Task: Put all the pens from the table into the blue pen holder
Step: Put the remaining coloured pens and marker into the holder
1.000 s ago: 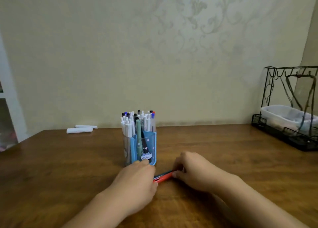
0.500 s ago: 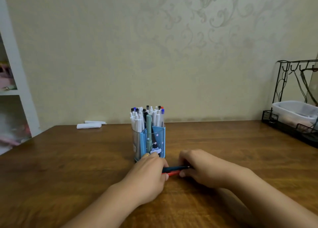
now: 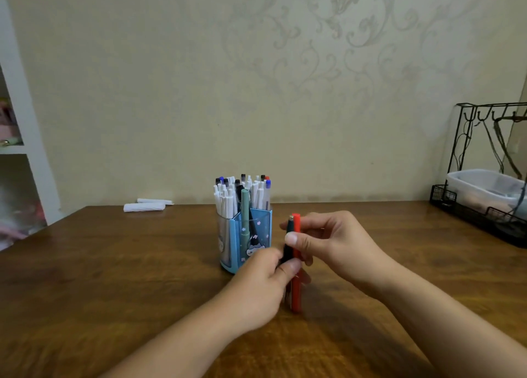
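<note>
The blue pen holder [image 3: 258, 235] stands upright mid-table, packed with several white pens and a green one. Just right of it I hold a red pen [image 3: 296, 289] and a dark pen [image 3: 290, 229] upright, side by side, their lower ends near the tabletop. My right hand [image 3: 339, 243] pinches the pair near the top with thumb and fingers. My left hand [image 3: 256, 289] grips them lower down, thumb across both pens, and hides part of the holder's base.
The wooden table [image 3: 114, 278] runs back to a patterned wall. Two white rolled papers [image 3: 145, 206] lie at the back left. A black wire rack [image 3: 484, 206] with a clear plastic tub stands at the right edge. White shelving is at the far left.
The red and dark pens lay flat on the table between my hands; now both hands have lifted and turned them upright beside the holder.
</note>
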